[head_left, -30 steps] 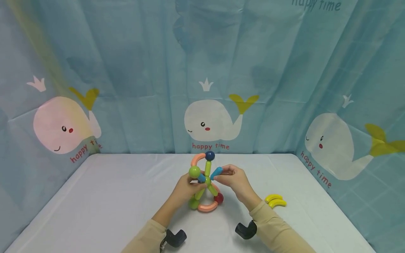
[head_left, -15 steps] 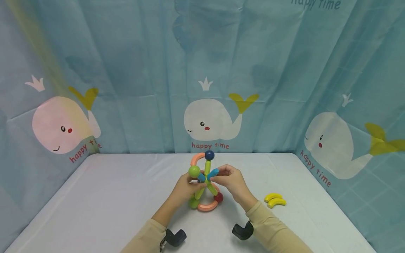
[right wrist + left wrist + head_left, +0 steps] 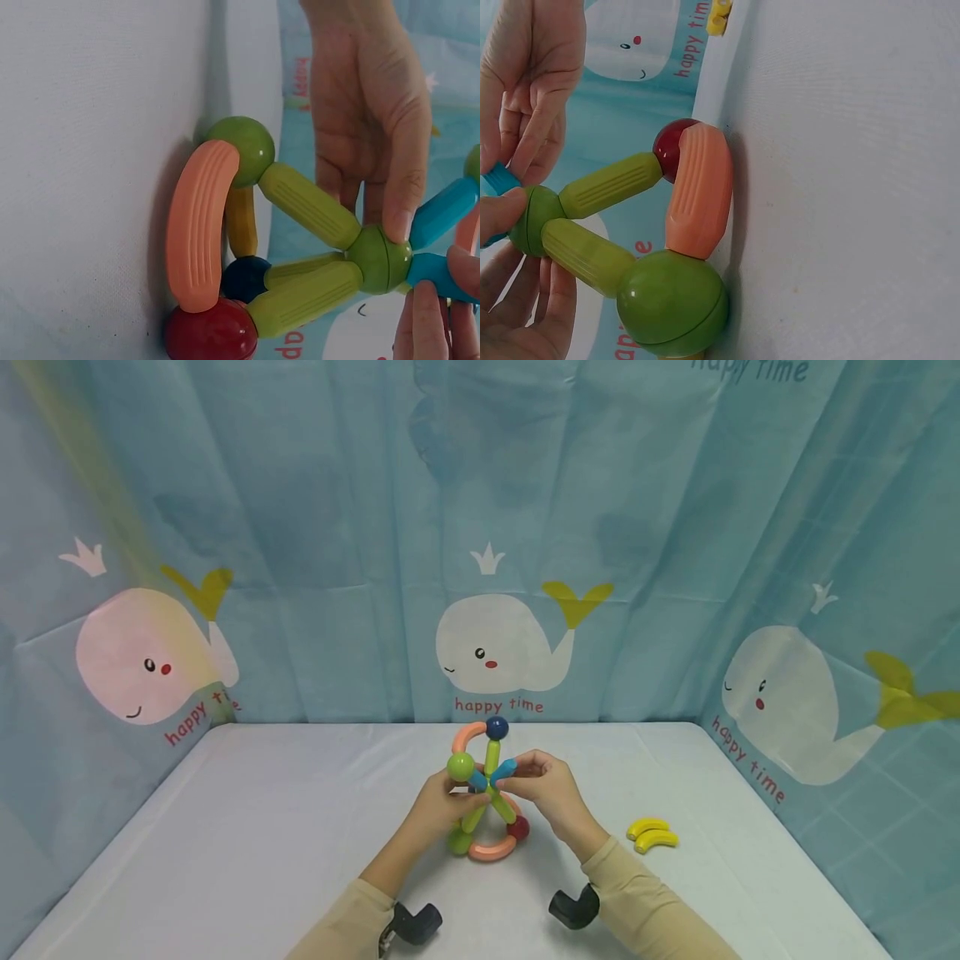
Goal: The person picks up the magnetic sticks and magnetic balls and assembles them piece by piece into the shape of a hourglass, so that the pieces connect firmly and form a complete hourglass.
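A toy of balls and magnetic building sticks stands mid-table, its base formed by a red ball, green ball, navy ball and curved orange stick. Green sticks slope up to a central green ball, which my left hand grips between thumb and fingers. My right hand pinches a blue stick; its lower end touches the central ball. Higher up are another green ball, a navy ball and an orange arc.
Two curved yellow sticks lie on the white table, right of my right hand. A blue whale-print curtain hangs behind and along the sides. Black wrist-worn parts jut out beneath both forearms.
My right hand has moved slightly left with the blue stick, bringing its end onto the central green ball. My left hand and the base stay in place.
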A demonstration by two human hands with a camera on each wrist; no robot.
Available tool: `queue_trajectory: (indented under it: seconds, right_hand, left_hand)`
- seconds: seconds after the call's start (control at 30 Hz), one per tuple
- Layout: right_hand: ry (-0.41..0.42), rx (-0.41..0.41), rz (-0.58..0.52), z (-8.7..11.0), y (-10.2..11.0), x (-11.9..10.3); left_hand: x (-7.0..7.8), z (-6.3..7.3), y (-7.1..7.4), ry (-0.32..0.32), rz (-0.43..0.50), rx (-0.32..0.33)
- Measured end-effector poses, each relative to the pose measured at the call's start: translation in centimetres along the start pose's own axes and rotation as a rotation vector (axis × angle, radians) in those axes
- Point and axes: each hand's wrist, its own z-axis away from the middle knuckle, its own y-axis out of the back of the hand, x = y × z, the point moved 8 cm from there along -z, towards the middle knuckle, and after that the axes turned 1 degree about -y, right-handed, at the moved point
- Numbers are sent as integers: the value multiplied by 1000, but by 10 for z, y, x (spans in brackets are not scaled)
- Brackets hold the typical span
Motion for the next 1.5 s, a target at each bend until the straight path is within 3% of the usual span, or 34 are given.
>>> queue_trajectory:
  seconds: [0.3,0.6,0.77,0.97,1.3,1.5]
  right_hand:
    - [-17,-53,47,-16,4,5]
    - [-65,34,111,-78,20,17]
    - [-100,31,119,-104,15,28]
    - [-162,104,145,-128,21,39]
    - [-127,114,196,-148,12,46]
    - [-94,78,224,-162,5,55]
  left_hand:
    - [-3,-2,9,23,-31,14]
    - [-8,1,19,40,-59,45]
    - [-11,1,16,30,-72,23]
    - [-8,-1,9,3,-48,2]
    - [-8,3,9,6,-38,5]
    - [-7,1,7,-22,-28,-3]
